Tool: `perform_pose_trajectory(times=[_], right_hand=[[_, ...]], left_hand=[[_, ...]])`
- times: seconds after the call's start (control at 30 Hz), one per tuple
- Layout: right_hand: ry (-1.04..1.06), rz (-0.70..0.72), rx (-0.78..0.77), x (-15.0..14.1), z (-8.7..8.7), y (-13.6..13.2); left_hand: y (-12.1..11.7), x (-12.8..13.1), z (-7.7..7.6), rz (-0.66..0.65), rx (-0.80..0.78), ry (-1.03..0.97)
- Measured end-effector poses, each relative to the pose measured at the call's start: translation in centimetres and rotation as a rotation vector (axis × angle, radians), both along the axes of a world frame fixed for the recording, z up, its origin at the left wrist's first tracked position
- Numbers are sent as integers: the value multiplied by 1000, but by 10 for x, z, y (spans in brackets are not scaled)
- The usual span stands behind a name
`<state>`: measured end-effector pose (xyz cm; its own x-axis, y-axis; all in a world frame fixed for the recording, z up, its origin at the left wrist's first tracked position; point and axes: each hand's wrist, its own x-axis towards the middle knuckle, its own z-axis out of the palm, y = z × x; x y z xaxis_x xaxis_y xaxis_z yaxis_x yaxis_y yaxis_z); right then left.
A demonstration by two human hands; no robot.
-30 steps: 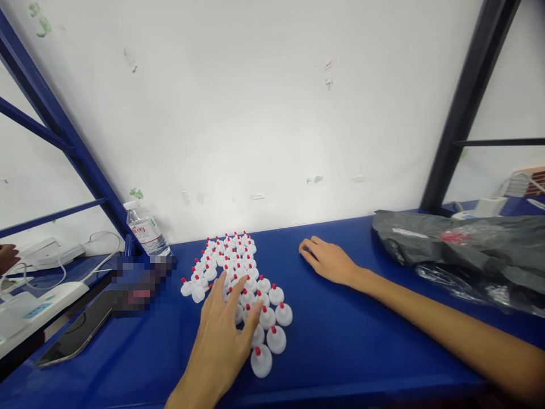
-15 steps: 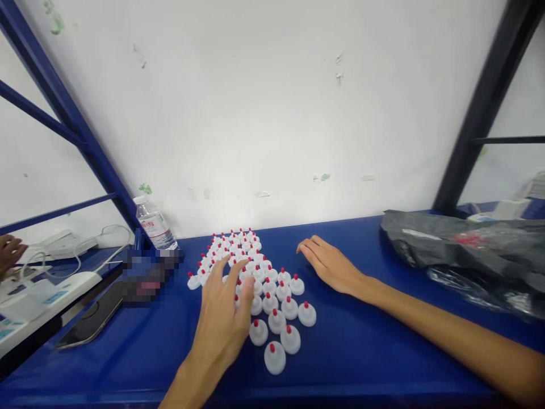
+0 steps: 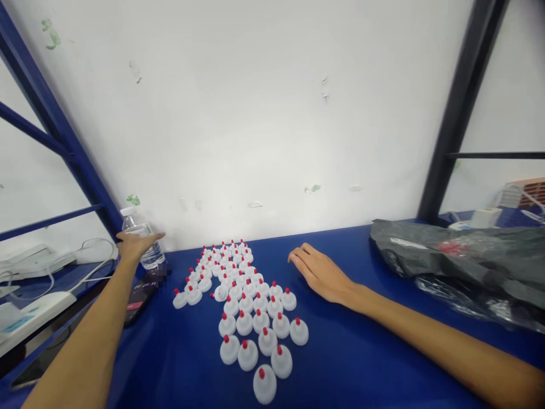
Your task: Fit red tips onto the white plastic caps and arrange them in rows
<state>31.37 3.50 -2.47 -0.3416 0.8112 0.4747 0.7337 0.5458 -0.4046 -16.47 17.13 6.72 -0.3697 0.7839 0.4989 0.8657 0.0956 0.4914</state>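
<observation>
At the left, my left hand (image 3: pixel 138 245) is in front of a clear water bottle (image 3: pixel 151 258) with a white cap. Thumb and fingers are spread to either side of the bottle; whether they touch it I cannot tell. My right hand (image 3: pixel 317 272) lies on the blue table with loosely bent fingers, palm down, holding nothing I can see. Between the hands stand many white, dome-shaped caps with red tips (image 3: pixel 260 324), in a loose group. One white cap (image 3: pixel 220 293) lies tipped on its side among them.
A lit phone (image 3: pixel 142 292) lies by the bottle, and another dark phone (image 3: pixel 42 358) sits partly under my left forearm. A white power strip (image 3: pixel 38 318) with cables is at the left edge. Crumpled grey plastic bags (image 3: pixel 460 261) lie at the right. Blue and black frame posts flank the wall.
My left hand has moved from over the white caps leftward to the bottle, uncovering the tipped cap. The right hand stays resting on the table. The camera view has shifted slightly.
</observation>
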Motion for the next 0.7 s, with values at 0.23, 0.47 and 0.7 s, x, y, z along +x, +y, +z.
perform_pose_trajectory(times=[0.23,0.47,0.7], right_hand=[[-61,-11,72,-2,5,5],[46,-178,146,13,16,10],[247,-267,66,53,26,29]], left_hand=[[9,17,0,89,-10,94],[8,157,46,-449,255,511],[-20,308,22,-791,112,809]])
